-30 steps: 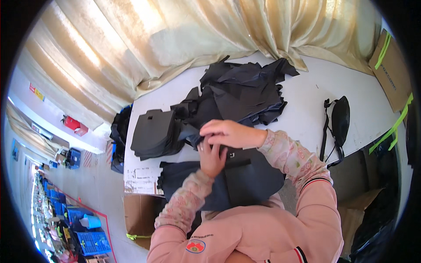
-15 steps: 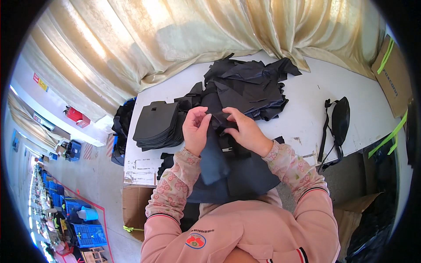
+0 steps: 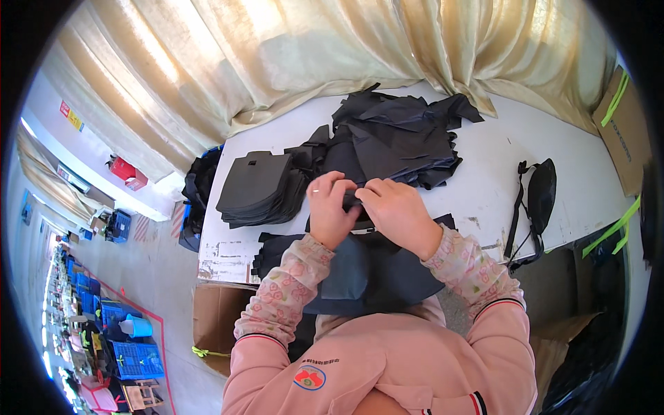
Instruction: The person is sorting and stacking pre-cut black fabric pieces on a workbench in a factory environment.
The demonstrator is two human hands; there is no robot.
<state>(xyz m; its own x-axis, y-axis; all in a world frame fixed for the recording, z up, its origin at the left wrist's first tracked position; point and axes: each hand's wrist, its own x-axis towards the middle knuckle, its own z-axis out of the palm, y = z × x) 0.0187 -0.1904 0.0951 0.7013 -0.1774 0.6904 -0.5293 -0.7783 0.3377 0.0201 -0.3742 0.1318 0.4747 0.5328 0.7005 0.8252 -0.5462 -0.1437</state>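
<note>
My left hand (image 3: pixel 330 213) and my right hand (image 3: pixel 401 216) meet over the near edge of the table. Between their fingertips they grip a bunched bit of black fabric (image 3: pixel 351 201). Below, dark cloth (image 3: pixel 401 280) drapes over the table edge onto my lap, with a smoother blue-grey section (image 3: pixel 346 268) under my left wrist. Beyond my hands lies a heap of loose black fabric pieces (image 3: pixel 398 135). A stack of flat black panels (image 3: pixel 254 185), the top one with a small rectangular slot, sits to the left. What exactly my fingertips pinch is partly hidden.
A black strapped pouch (image 3: pixel 541 197) lies at the table's right end. Cream curtains (image 3: pixel 311 55) hang along the far edge. A cardboard box (image 3: pixel 218 321) stands below the left front, another (image 3: pixel 622 131) at far right. Blue crates (image 3: pixel 138 356) line the floor at left.
My hands have come together; they were apart around the black fabric. My right fingers have closed onto it, and the bunched fabric is drawn slightly nearer me.
</note>
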